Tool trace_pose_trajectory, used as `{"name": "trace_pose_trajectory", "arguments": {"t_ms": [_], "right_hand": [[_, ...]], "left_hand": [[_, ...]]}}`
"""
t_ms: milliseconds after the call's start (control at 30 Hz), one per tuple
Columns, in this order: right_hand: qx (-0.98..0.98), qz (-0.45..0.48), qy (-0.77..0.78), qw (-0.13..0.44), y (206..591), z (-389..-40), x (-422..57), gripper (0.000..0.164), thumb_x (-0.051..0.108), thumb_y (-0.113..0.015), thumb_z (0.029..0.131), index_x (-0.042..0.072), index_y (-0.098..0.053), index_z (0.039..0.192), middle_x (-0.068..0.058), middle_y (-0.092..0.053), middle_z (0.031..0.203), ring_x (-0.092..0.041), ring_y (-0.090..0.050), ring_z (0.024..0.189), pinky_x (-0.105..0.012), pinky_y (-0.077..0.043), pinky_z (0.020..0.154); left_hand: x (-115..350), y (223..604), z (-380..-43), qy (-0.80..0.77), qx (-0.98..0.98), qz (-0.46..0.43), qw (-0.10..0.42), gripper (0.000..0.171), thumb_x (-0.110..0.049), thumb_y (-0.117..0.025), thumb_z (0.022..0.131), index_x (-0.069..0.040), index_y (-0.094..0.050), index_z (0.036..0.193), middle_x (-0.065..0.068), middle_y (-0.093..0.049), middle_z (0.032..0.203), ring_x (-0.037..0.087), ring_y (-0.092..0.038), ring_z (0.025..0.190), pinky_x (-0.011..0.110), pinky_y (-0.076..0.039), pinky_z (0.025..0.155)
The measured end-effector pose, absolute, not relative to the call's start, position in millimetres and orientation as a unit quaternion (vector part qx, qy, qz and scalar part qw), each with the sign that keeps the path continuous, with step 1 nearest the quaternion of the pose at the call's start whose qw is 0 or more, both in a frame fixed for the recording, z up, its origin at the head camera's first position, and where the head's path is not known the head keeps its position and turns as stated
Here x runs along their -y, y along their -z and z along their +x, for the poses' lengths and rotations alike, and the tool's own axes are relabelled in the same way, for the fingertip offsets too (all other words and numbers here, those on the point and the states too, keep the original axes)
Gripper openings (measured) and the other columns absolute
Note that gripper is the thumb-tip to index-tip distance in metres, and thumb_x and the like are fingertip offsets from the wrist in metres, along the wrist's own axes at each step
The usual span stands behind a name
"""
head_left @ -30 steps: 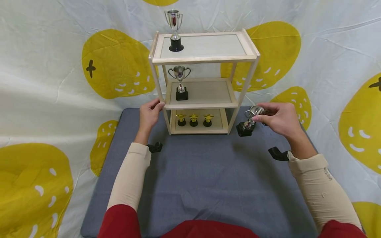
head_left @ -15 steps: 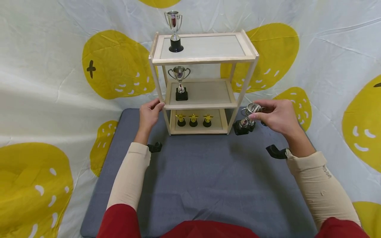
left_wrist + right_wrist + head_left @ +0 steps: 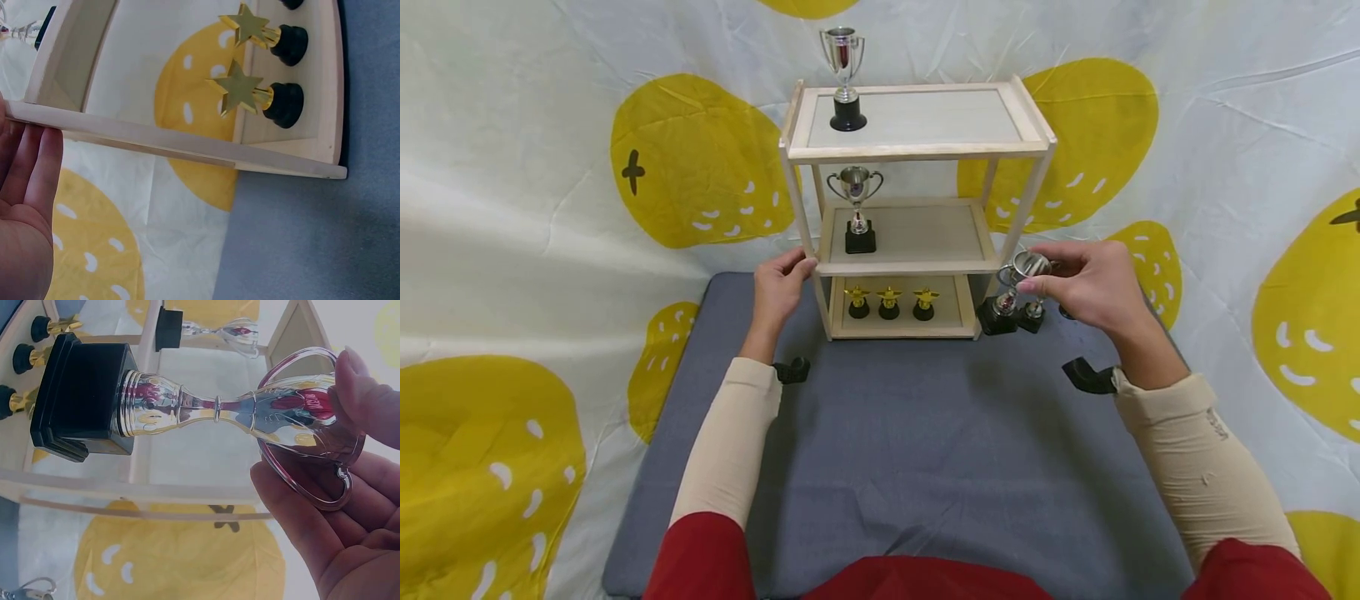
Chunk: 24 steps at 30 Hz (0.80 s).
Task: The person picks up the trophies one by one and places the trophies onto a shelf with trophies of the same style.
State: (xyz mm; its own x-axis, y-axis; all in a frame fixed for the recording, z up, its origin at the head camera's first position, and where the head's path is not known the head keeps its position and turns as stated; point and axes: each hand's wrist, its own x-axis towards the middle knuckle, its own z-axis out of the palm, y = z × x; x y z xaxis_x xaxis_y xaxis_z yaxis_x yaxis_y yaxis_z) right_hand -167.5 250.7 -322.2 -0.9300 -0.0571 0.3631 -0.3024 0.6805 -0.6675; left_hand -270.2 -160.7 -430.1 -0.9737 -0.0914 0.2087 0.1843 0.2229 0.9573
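Note:
My right hand (image 3: 1093,287) pinches a silver two-handled trophy cup (image 3: 1006,304) by its bowl, just right of the wooden shelf rack (image 3: 917,152). In the right wrist view the trophy (image 3: 219,407) shows a square black base; thumb and fingers grip the cup near its rim. My left hand (image 3: 777,292) holds the rack's left post at the middle shelf's height, its fingers (image 3: 47,162) against the post in the left wrist view. One silver trophy (image 3: 847,108) stands on the top shelf, another (image 3: 859,236) on the middle one, both toward the left.
Several small gold star trophies (image 3: 889,304) with black bases line the bottom shelf. Behind the held trophy, another small silver trophy (image 3: 1032,315) stands on the grey table (image 3: 910,450), partly hidden. A white cloth (image 3: 490,192) with yellow fruit shapes hangs around the table.
My right hand has carried the trophy leftward and slightly up, toward the rack's right post, uncovering another trophy behind it. My left hand stays on the post.

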Motion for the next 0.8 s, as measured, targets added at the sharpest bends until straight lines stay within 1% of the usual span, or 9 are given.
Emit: {"name": "trace_pose_trajectory", "arguments": {"t_ms": [233,400,500,633,800], "right_hand": [[0.897,0.113,-0.395,0.164,317.6,-170.7,-242.9,0.047,0.017,-0.091,0.069,0.006,-0.076,0.113,-0.024,-0.074,0.103,0.016,-0.063,0.065,-0.008,-0.051,0.056],[0.894,0.126,-0.398,0.161,314.2,-173.9,-236.2,0.046,0.016,-0.091,0.070,0.006,-0.076,0.112,-0.023,-0.075,0.099,0.015,-0.063,0.064,-0.009,-0.051,0.055],[0.896,0.129,-0.395,0.158,312.2,-175.7,-231.4,0.045,0.017,-0.090,0.071,0.006,-0.076,0.112,-0.022,-0.076,0.098,0.015,-0.062,0.064,-0.009,-0.050,0.055],[0.895,0.133,-0.399,0.150,310.3,-178.1,-225.3,0.045,0.018,-0.090,0.072,0.005,-0.076,0.112,-0.021,-0.075,0.101,0.015,-0.062,0.065,-0.008,-0.051,0.057],[0.893,0.133,-0.406,0.140,307.7,-180.5,-220.6,0.047,0.021,-0.090,0.071,0.005,-0.075,0.113,-0.021,-0.075,0.104,0.015,-0.063,0.067,-0.007,-0.052,0.060]], "left_hand": [[159.5,426.7,-269.2,0.619,0.779,-0.012,0.099,0.038,-0.025,-0.068,0.094,-0.010,-0.067,0.129,0.015,-0.069,0.126,0.023,-0.069,0.112,0.030,-0.059,0.093],[156.9,413.2,-259.6,0.613,0.784,-0.020,0.100,0.037,-0.018,-0.066,0.095,-0.003,-0.066,0.129,0.018,-0.068,0.125,0.028,-0.068,0.112,0.032,-0.058,0.094],[155.2,405.0,-252.8,0.611,0.785,-0.029,0.101,0.037,-0.017,-0.067,0.095,-0.001,-0.066,0.128,0.019,-0.068,0.125,0.027,-0.069,0.111,0.032,-0.059,0.093],[154.9,403.0,-250.5,0.609,0.786,-0.031,0.105,0.036,-0.017,-0.068,0.094,-0.002,-0.067,0.126,0.020,-0.069,0.124,0.024,-0.070,0.108,0.031,-0.059,0.092],[154.7,404.6,-251.4,0.606,0.787,-0.036,0.112,0.033,-0.017,-0.068,0.094,-0.005,-0.069,0.125,0.019,-0.070,0.121,0.023,-0.071,0.106,0.031,-0.060,0.091]]}}
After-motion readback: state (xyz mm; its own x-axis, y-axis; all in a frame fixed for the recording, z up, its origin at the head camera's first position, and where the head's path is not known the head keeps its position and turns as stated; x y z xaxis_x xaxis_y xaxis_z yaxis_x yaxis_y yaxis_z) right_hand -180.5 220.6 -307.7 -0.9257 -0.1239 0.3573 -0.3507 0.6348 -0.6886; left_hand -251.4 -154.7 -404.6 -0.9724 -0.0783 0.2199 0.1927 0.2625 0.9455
